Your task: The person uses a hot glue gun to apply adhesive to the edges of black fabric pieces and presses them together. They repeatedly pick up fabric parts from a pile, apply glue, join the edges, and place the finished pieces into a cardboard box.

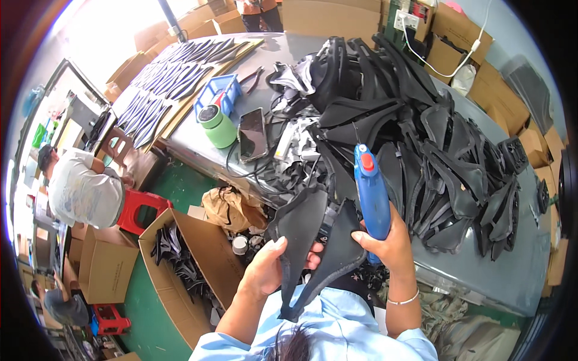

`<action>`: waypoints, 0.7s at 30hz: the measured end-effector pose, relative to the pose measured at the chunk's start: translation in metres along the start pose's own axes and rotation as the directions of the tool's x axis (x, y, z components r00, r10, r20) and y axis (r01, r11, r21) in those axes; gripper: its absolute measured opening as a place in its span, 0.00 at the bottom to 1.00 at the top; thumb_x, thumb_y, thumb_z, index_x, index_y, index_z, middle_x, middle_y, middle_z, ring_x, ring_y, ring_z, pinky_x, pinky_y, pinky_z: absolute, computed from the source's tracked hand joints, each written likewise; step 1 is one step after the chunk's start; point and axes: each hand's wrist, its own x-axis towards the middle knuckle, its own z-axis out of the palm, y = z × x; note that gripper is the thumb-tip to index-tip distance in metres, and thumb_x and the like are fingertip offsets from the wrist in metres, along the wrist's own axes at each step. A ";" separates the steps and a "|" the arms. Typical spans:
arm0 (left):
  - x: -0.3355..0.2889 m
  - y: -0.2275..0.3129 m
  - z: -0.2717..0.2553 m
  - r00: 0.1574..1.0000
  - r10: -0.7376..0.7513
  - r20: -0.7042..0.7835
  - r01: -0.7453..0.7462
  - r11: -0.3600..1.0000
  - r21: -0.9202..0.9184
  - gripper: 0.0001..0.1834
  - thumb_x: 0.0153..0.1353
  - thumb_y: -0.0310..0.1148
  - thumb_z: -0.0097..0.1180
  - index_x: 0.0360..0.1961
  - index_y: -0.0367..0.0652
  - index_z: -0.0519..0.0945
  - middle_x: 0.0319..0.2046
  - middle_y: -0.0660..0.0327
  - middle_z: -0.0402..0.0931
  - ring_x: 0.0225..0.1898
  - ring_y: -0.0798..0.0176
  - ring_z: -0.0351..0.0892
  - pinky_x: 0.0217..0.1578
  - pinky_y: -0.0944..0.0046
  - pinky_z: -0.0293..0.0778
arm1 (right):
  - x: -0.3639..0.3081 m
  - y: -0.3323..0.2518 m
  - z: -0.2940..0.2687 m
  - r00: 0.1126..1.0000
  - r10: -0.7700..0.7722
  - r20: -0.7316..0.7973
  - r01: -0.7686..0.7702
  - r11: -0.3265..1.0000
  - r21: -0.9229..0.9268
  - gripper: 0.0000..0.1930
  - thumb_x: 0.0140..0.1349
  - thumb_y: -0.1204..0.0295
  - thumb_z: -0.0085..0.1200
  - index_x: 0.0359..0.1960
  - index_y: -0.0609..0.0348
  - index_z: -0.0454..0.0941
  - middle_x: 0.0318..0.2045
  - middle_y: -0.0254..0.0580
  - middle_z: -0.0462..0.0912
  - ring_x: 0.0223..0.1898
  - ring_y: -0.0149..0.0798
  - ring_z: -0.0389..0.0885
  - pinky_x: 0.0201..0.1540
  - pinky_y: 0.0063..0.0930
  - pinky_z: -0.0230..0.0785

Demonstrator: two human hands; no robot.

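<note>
In the head view, clasping a black moulded piece in the left grip, above a light-blue shirt. Holding a blue tool in the right grip, seemingly touching the piece with that thumb. Facing black parts heaped on the grey surface.

1. Centre right: the right hand has most of its fingers hidden behind the blue tool.
2. Lower centre: the left hand is partly covered by the black piece.
3. Top centre: a standing person is cut off above the torso by the upper edge.
4. Lower left: a seated co-worker is too small to show what the hands do.
5. Upper right: in the heaped black parts, overlap hides the lower ones.
</note>
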 end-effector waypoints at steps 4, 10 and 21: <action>-0.006 0.007 0.012 0.995 0.034 -0.091 -0.017 0.983 0.182 0.26 0.63 0.39 0.50 0.57 0.32 0.65 0.50 0.48 0.72 0.48 0.57 0.75 0.50 0.58 0.71 | -0.009 -0.001 0.002 1.000 -0.005 0.001 0.005 0.993 -0.114 0.23 0.42 0.69 0.66 0.39 0.61 0.70 0.26 0.39 0.75 0.27 0.32 0.74 0.34 0.28 0.68; -0.012 0.013 0.038 0.591 0.807 0.014 -0.409 0.285 0.867 0.21 0.57 0.27 0.55 0.52 0.37 0.70 0.54 0.51 0.66 0.54 0.61 0.67 0.52 0.60 0.66 | -0.013 -0.016 -0.001 0.993 -0.009 0.116 0.035 0.974 -0.223 0.23 0.41 0.69 0.65 0.38 0.62 0.69 0.22 0.40 0.77 0.24 0.33 0.76 0.31 0.27 0.69; -0.062 0.058 0.141 0.407 0.438 0.802 -0.748 -0.344 0.567 0.09 0.52 0.38 0.61 0.36 0.54 0.80 0.32 0.66 0.77 0.30 0.69 0.72 0.30 0.70 0.67 | -0.022 -0.003 0.006 0.991 -0.003 0.136 0.029 0.982 -0.189 0.23 0.41 0.70 0.65 0.40 0.63 0.69 0.19 0.37 0.76 0.20 0.29 0.75 0.27 0.23 0.68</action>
